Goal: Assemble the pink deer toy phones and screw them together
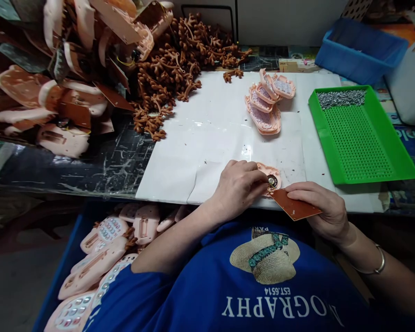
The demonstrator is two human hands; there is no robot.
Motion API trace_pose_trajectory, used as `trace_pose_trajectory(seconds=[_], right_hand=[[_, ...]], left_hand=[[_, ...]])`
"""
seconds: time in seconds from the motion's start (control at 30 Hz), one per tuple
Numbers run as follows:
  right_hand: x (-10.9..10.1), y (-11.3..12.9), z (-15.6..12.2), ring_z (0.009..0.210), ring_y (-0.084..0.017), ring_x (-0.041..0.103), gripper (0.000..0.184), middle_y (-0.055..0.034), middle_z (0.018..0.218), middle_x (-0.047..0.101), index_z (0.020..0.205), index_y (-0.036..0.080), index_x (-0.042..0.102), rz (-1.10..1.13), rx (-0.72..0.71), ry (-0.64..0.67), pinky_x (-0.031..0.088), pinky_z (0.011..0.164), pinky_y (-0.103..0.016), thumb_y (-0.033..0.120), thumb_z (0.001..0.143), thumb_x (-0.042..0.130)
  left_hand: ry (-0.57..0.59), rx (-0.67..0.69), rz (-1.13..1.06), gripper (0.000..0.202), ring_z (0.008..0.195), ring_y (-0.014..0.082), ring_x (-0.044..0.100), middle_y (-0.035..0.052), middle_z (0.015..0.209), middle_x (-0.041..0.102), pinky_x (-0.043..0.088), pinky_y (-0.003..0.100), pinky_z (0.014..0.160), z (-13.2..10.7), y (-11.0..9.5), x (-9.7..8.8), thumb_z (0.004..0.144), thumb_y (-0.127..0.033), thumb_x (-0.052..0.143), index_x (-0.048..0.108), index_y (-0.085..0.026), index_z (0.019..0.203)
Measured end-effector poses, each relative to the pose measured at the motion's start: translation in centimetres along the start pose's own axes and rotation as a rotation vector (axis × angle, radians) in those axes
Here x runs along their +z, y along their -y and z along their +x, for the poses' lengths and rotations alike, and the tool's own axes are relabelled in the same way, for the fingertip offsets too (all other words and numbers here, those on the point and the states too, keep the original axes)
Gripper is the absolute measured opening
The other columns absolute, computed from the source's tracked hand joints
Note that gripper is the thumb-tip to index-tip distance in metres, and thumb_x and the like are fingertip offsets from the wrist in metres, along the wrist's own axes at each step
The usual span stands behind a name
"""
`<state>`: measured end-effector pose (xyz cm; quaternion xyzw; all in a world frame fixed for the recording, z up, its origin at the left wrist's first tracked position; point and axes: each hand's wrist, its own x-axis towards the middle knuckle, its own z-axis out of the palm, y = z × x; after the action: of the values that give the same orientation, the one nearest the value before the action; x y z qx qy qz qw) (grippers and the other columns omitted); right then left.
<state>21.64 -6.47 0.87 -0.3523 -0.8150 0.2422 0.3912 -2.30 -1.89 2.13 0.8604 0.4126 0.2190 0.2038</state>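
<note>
My right hand [327, 207] pinches a brown circuit board [293, 206] by its upper right edge, tilted over the table's front edge. Beside the board's left corner lies a pink plastic shell [263, 168] with a round black speaker [272, 180] in it. My left hand [242, 184] is closed at the shell, fingertips together next to the speaker. Thin yellow wire shows near those fingertips; whether they grip the wire or the shell is hidden. Farther back stands a leaning stack of pink shells with pale keypads [263, 120].
Brown antler-shaped parts [173, 60] are heaped at the back left, beside piled pink shells with boards [65, 106]. A green tray [366, 143] of metal screws sits right, a blue bin [361, 50] behind it. Below left, a blue crate [64, 258] holds assembled pink pieces.
</note>
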Motion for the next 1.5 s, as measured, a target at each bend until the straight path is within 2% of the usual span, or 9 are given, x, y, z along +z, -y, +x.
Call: trace_pose_trajectory(seconds=[0.2, 0.27, 0.37, 0.5, 0.63, 0.87, 1.03, 1.17, 1.5], right_hand=[[-0.5, 0.1, 0.8, 0.096, -0.023, 0.071, 0.034, -0.0144, 0.116, 0.072, 0.123, 0.022, 0.060, -0.191, -0.194, 0.093, 0.061, 0.075, -0.037, 0.014, 0.090, 0.054], [-0.6, 0.3, 1.3, 0.096, -0.023, 0.071, 0.029, -0.0131, 0.113, 0.073, 0.118, 0.022, 0.061, -0.230, -0.191, 0.115, 0.061, 0.076, -0.037, 0.016, 0.092, 0.051], [-0.7, 0.3, 2.5, 0.091, -0.019, 0.071, 0.024, -0.0079, 0.102, 0.074, 0.110, 0.023, 0.060, -0.182, -0.004, 0.132, 0.060, 0.076, -0.033, 0.014, 0.091, 0.048], [-0.7, -0.3, 4.4, 0.070, -0.014, 0.068, 0.007, -0.0016, 0.084, 0.071, 0.098, 0.021, 0.057, 0.088, 0.470, 0.123, 0.058, 0.063, -0.026, 0.025, 0.092, 0.057], [-0.6, -1.0, 5.5, 0.060, -0.009, 0.063, 0.021, 0.0015, 0.076, 0.066, 0.099, 0.019, 0.055, 0.446, 0.668, 0.124, 0.057, 0.057, -0.023, 0.035, 0.090, 0.064], [-0.1, -1.5, 4.7, 0.056, -0.006, 0.058, 0.026, 0.0021, 0.077, 0.065, 0.106, 0.018, 0.057, 0.532, 0.687, 0.025, 0.052, 0.051, -0.017, 0.033, 0.088, 0.067], [0.2, -1.6, 4.4, 0.057, -0.006, 0.059, 0.024, 0.0026, 0.076, 0.065, 0.105, 0.019, 0.057, 0.524, 0.668, -0.021, 0.053, 0.052, -0.018, 0.031, 0.087, 0.068], [0.4, -1.5, 4.3, 0.056, -0.006, 0.059, 0.022, 0.0036, 0.074, 0.064, 0.105, 0.019, 0.058, 0.532, 0.652, -0.055, 0.053, 0.052, -0.017, 0.029, 0.088, 0.067], [0.4, -1.5, 3.7, 0.059, -0.005, 0.059, 0.015, 0.0039, 0.081, 0.067, 0.102, 0.023, 0.062, 0.535, 0.630, -0.073, 0.055, 0.056, -0.016, 0.025, 0.088, 0.067]], left_hand=[[0.029, 0.052, 0.131, 0.018, 0.086, 0.0182, 0.060, 0.0040, 0.093, 0.069, 0.037, 0.034, 0.078, 0.0, -0.5, -0.4, 0.098, -0.029, 0.055, 0.071, -0.021, 0.096], [0.013, 0.081, 0.167, 0.021, 0.084, 0.0179, 0.059, 0.0041, 0.092, 0.069, 0.036, 0.035, 0.079, -0.1, -0.5, -0.2, 0.099, -0.029, 0.052, 0.071, -0.021, 0.095], [-0.018, 0.127, 0.192, 0.026, 0.080, 0.0174, 0.057, 0.0043, 0.088, 0.067, 0.038, 0.036, 0.083, -0.2, -0.3, 0.1, 0.100, -0.031, 0.048, 0.071, -0.021, 0.093], [-0.042, 0.175, 0.163, 0.023, 0.084, 0.0176, 0.057, 0.0042, 0.089, 0.065, 0.038, 0.041, 0.104, -0.5, 0.0, 0.3, 0.098, -0.027, 0.049, 0.070, -0.020, 0.094], [-0.037, 0.177, 0.105, 0.022, 0.087, 0.0185, 0.058, 0.0053, 0.089, 0.063, 0.037, 0.043, 0.110, -0.8, -0.2, 0.0, 0.096, -0.025, 0.050, 0.071, -0.019, 0.092], [-0.096, 0.177, 0.065, 0.023, 0.084, 0.0178, 0.057, 0.0049, 0.087, 0.062, 0.039, 0.043, 0.107, -1.0, -0.2, 0.2, 0.096, -0.030, 0.054, 0.072, -0.018, 0.088], [-0.195, 0.160, 0.125, 0.034, 0.074, 0.0167, 0.053, 0.0033, 0.076, 0.060, 0.047, 0.037, 0.090, -0.7, -0.4, 1.2, 0.096, -0.044, 0.056, 0.070, -0.018, 0.078], [-0.259, 0.124, 0.151, 0.032, 0.072, 0.0165, 0.050, 0.0024, 0.072, 0.058, 0.047, 0.036, 0.089, -0.6, -0.7, 1.6, 0.096, -0.037, 0.056, 0.069, -0.019, 0.074], [-0.233, 0.063, -0.007, 0.018, 0.072, 0.0151, 0.055, 0.0004, 0.073, 0.061, 0.045, 0.034, 0.085, -0.6, -0.4, 1.2, 0.094, -0.025, 0.059, 0.067, -0.018, 0.079]])
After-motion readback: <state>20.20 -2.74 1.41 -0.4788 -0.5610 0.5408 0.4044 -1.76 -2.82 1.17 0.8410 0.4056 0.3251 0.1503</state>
